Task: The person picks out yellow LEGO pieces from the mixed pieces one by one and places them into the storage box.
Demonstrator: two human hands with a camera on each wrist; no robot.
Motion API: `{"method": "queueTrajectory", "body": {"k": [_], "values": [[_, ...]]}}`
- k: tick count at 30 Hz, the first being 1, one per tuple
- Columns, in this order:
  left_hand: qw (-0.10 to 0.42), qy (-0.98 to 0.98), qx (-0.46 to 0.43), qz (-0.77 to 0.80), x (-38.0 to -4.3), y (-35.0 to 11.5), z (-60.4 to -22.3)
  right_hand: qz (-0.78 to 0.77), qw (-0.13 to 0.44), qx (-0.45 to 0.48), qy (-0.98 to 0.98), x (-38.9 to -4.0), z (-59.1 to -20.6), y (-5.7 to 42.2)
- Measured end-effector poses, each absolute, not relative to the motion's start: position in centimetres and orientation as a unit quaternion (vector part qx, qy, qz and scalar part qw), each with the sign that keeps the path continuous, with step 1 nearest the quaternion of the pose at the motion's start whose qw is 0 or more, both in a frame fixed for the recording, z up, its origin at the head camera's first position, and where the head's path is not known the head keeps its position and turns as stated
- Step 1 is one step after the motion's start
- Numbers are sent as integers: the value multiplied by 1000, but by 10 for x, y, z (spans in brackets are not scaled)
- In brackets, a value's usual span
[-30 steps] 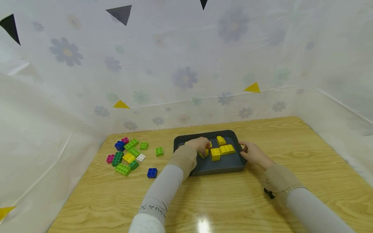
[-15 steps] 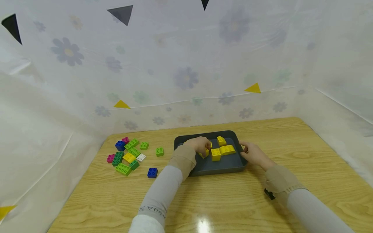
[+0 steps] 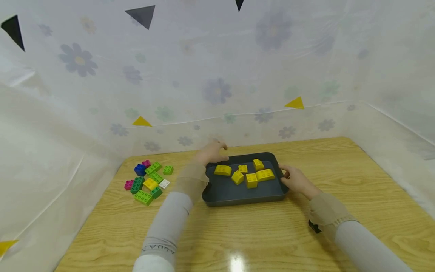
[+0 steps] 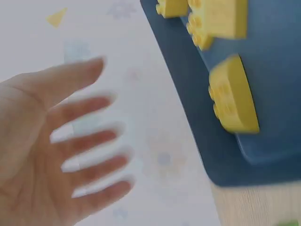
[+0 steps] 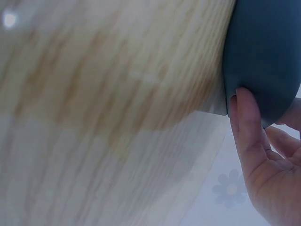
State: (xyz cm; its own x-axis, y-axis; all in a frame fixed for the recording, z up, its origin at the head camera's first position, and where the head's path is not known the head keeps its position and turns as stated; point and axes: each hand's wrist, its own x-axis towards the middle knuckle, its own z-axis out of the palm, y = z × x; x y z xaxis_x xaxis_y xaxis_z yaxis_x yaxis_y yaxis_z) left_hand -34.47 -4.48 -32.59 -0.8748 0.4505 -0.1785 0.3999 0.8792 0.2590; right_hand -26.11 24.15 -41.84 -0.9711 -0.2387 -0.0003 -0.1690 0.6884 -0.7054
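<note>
My left hand (image 3: 210, 153) is raised at the back left corner of a dark grey tray (image 3: 224, 192), its fingers spread and holding nothing. In the left wrist view this hand (image 4: 61, 132) shows a bare palm beside the tray's rim (image 4: 183, 89). My right hand (image 3: 296, 180) grips the tray's right edge. The right wrist view shows a digit (image 5: 247, 113) pressed on the outer wall. Inside the tray lie several yellow toy bricks: a curved one (image 3: 222, 170) at the left, a square one (image 3: 251, 180) near the middle and an arched one (image 3: 265, 175) beside it.
Left of the tray, loose toy bricks are grouped on the wooden table (image 3: 265, 234): a blue one (image 3: 139, 170), a dark green one (image 3: 137, 185), a white one (image 3: 164, 184) and several others. A flower-patterned sheet (image 3: 217, 90) hangs behind the table.
My left hand has let go of a yellow brick in the tray and moved back and left, uncovering the bricks. Its arm now hides the nearby blue and lime bricks. The right hand stays put.
</note>
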Motion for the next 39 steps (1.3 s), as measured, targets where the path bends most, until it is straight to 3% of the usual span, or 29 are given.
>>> {"method": "queueTrajectory", "body": {"k": [5,15,23,39], "values": [[7,986,124,107,-348,-72,-325,-377,43,-114,918,-262,-418,243],[-51,988,47,137,-358,-126,-353,-369,32,-118,921,-260,-419,244],[-17,996,-48,78,-357,-169,-367,-367,31,-115,922,-259,-418,245],[51,968,-167,180,-325,-218,-382,-365,33,-119,923,-258,-417,246]]}}
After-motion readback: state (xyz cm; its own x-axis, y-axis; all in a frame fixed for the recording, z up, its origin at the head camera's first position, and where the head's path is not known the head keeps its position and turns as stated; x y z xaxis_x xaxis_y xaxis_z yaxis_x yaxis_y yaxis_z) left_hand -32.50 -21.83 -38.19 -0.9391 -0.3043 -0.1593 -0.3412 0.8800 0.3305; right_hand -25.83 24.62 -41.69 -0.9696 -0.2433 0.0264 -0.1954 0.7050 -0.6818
